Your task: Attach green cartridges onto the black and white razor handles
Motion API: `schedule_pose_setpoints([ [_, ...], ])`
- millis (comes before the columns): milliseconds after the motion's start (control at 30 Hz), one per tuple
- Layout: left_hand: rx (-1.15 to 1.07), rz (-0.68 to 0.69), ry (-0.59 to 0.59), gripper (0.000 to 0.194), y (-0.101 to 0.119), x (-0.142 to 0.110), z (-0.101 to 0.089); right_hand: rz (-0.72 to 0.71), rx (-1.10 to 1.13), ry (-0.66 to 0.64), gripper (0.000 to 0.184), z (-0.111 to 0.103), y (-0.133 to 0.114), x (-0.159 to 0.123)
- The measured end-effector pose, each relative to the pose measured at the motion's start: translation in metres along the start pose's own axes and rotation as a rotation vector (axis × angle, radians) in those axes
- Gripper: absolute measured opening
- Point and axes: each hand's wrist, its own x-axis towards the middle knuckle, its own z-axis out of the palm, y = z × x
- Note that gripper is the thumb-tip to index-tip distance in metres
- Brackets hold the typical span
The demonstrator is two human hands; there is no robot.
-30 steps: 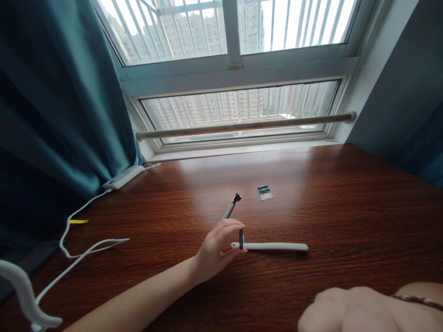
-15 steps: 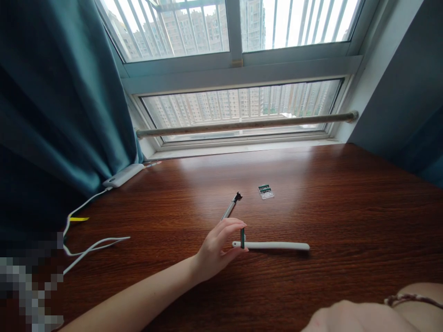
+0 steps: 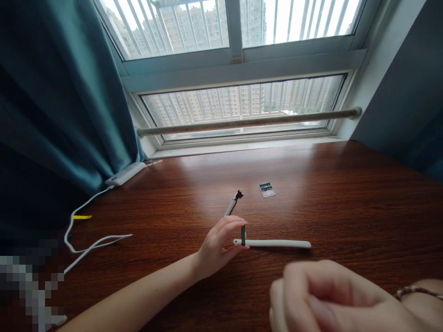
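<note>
Thumb and fingertips of my left hand [image 3: 223, 240] are closed on the two ends of a dark green razor cartridge [image 3: 243, 236], held upright above the table. Behind that hand lies a razor handle [image 3: 230, 206], grey with a black head end and no cartridge on it. A slim white stick [image 3: 280, 243] with a hole at its left end lies just beyond the cartridge. My right hand [image 3: 325, 295] is curled into a loose fist close to the camera at lower right; nothing shows in it, and its inner fingers are partly hidden.
A small clear tray [image 3: 268, 192] with two dark green cartridges lies farther back. On the left are a white power strip [image 3: 126, 174], its white cable [image 3: 93, 244] and a yellow strip [image 3: 83, 217]. A window rail [image 3: 242, 123] runs behind the brown table [image 3: 194, 184].
My right hand has come up from the bottom right edge towards the middle, curled. My left hand keeps its hold on the cartridge, almost still. The view has shifted slightly.
</note>
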Motion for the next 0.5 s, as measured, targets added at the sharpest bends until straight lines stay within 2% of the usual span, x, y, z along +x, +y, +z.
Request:
schedule_pose_setpoints([
  [167, -0.045, 0.011, 0.019, 0.049, 0.001, 0.000, -0.001, 0.035, 0.318, 0.227, 0.020, -0.004, 0.018, 0.014],
  [367, -0.084, -0.003, -0.011, 0.044, 0.001, -0.001, -0.002, 0.046, 0.269, 0.336, 0.021, -0.002, 0.013, 0.016],
  [500, -0.062, -0.063, -0.002, 0.046, 0.000, -0.001, -0.001, 0.052, 0.216, 0.399, 0.016, -0.002, 0.016, 0.019],
])
